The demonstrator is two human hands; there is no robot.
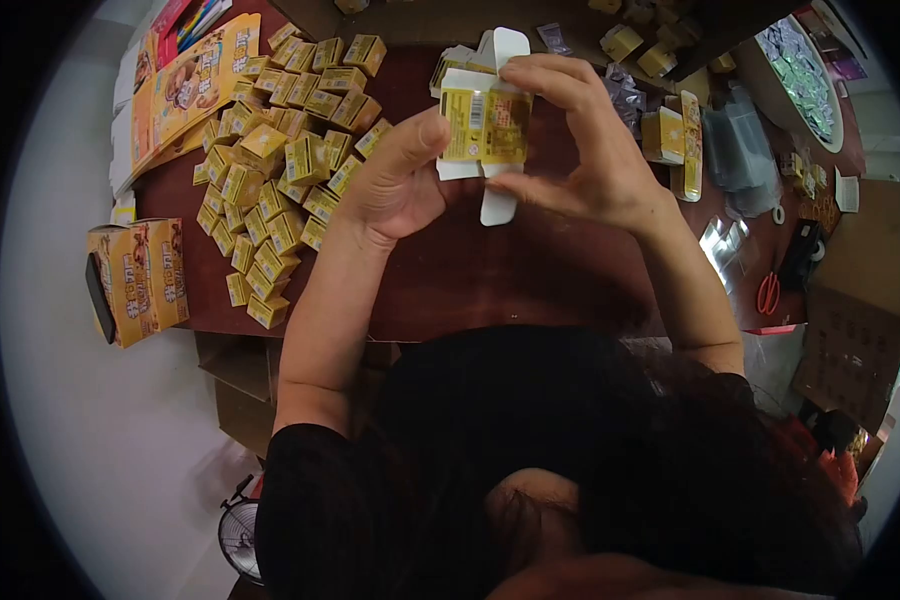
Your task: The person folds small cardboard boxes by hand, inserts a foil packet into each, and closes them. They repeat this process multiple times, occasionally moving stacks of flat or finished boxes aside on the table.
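Note:
A small yellow carton (484,125) with a barcode and white flaps is held up over the dark red table (440,280). Its end flaps stick out unfolded at the top and bottom. My left hand (400,175) grips its left edge, the thumb on the front. On the other side my right hand (595,150) has its fingertips at the upper flap and its thumb at the lower one. Just behind the carton lies a stack of flat cartons (455,62). Many closed yellow boxes (285,170) are heaped left of my left hand.
Orange printed packaging (195,90) and an orange display box (140,280) are at the left. To the right are an open yellow box (662,135), clear plastic sleeves (738,150), red scissors (768,293) and a tray of small packets (800,80). Cardboard borders the back.

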